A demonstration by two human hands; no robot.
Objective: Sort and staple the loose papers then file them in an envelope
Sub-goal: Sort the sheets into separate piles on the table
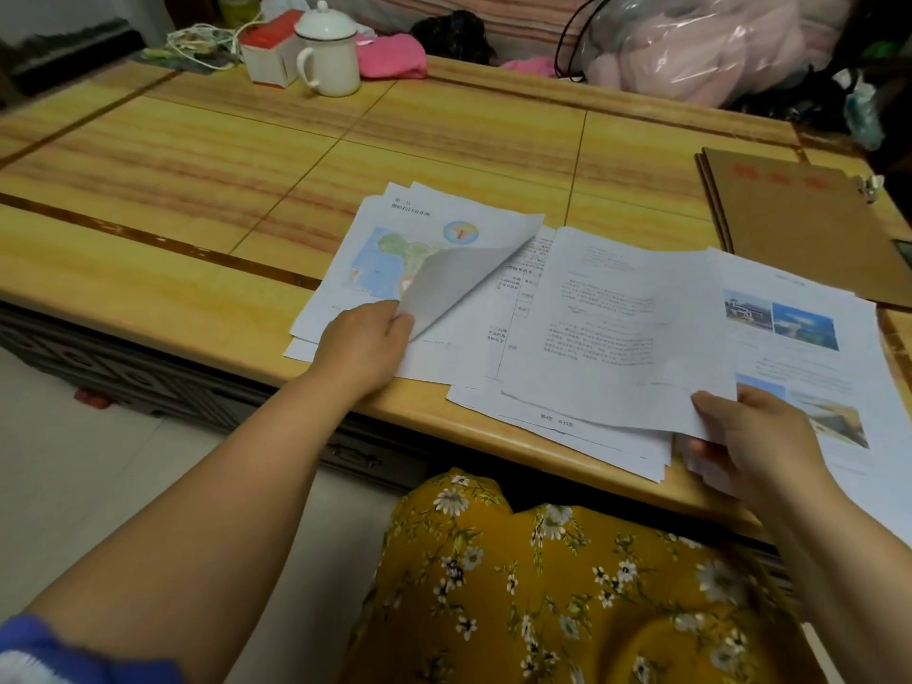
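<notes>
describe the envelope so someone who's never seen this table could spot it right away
Look to the far right end of the yellow wood-grain table. Beyond the spread of white papers lies the brown envelope, flat, with red printed characters along its top. It is the only brown sheet there.

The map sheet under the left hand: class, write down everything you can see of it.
The map sheet is a white printed page with a dark heading at its top, a coloured map in blue, green and yellow, and a small round globe picture at upper right. It lies on other white sheets on the yellow wood-look table. Its near right corner is curled up and back, showing a plain grey-white underside. The left hand pinches that lifted corner, and a text sheet lies to its right.
</notes>
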